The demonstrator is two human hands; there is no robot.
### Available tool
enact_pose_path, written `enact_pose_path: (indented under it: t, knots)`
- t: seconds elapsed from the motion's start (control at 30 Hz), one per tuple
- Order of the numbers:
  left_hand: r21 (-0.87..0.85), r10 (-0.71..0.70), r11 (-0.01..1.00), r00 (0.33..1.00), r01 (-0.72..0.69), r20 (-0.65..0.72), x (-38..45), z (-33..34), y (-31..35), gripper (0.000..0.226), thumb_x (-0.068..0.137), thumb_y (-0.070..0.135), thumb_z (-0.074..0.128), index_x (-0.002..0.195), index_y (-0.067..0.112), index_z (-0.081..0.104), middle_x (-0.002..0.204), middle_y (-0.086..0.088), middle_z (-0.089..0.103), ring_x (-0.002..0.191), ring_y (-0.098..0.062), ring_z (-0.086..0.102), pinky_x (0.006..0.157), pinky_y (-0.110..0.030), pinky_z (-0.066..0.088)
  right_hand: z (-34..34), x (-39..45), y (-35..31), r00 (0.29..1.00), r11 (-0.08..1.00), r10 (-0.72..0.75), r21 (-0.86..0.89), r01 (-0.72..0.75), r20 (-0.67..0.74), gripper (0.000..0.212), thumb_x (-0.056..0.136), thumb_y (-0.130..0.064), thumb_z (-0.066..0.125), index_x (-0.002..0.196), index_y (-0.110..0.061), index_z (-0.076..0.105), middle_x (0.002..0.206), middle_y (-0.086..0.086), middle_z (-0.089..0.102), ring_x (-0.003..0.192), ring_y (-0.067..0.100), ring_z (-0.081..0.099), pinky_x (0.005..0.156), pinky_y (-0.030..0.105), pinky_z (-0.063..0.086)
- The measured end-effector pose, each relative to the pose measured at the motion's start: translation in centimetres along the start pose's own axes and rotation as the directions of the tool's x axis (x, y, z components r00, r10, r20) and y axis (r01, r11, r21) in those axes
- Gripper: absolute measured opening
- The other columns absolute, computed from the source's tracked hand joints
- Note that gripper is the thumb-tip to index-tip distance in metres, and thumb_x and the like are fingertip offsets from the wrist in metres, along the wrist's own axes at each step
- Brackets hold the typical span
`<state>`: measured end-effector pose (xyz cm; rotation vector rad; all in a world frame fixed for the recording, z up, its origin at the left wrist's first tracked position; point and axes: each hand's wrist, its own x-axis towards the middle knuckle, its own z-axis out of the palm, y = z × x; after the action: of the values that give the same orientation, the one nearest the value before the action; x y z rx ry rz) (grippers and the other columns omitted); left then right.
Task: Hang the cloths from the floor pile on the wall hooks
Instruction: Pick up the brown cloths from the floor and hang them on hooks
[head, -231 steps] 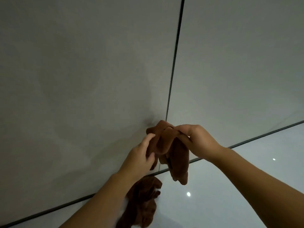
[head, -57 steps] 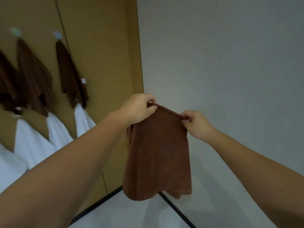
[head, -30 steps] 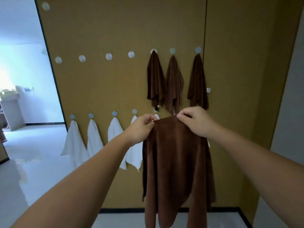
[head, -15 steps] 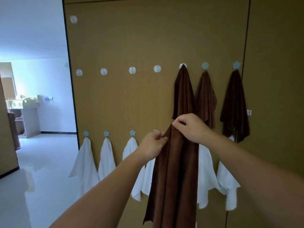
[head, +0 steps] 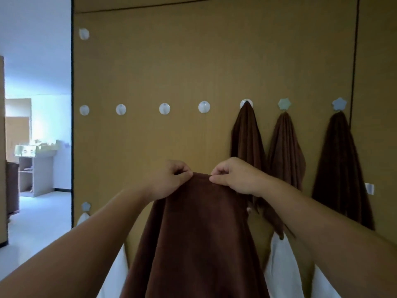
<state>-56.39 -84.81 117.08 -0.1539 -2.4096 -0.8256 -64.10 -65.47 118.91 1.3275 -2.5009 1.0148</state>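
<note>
While both hands (head: 199, 179) pinch its top edge, the brown cloth (head: 199, 237) hides lower hooks; bottom cropped.

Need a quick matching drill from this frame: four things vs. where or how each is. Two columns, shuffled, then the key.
Things
1. brown towel with bunched top edge
2. round white hook fourth from the left in the middle row
3. blue flower-shaped hook at far right
4. white cloths

States
A. bare, nothing hanging
B. hanging in the lower row, partly hidden
C. pinched by left hand and right hand
D. holds a dark brown towel

Pairs: 1-C, 2-A, 3-D, 4-B
</note>
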Motion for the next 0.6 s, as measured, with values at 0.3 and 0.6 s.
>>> enact_pose_path:
  t: [0.3,0.6]
  knots:
    - [0.141,0.135,0.982,0.988,-0.124,-0.075,12.1,-0.8,-5.0,0.020,0.093,0.027,0.054,0.074,0.031,0.061,0.080,0.011,0.064,0.076,-0.006,0.058,0.065,-0.020,0.041,0.2,10.1,4.8,0.993,0.971,0.112,0.215,-0.102,-0.034,0.020,0.094,-0.021,0.055,0.092,-0.007,0.069,0.088,0.008,0.070,0.083,0.021,0.065,0.083,0.040,0.053]
    - [0.109,0.319,0.946,0.936,-0.305,-0.151,23.8,-4.1,-9.8,0.016,0.094,0.030,0.052,0.084,0.023,0.063,0.084,0.006,0.064,0.079,-0.008,0.059,0.066,-0.020,0.044,-1.5,20.7,4.6,0.846,0.992,-0.006,-0.108,-0.061,-0.532,0.023,0.089,-0.035,0.060,0.075,-0.018,0.067,0.071,-0.001,0.068,0.071,0.015,0.066,0.071,0.035,0.054]
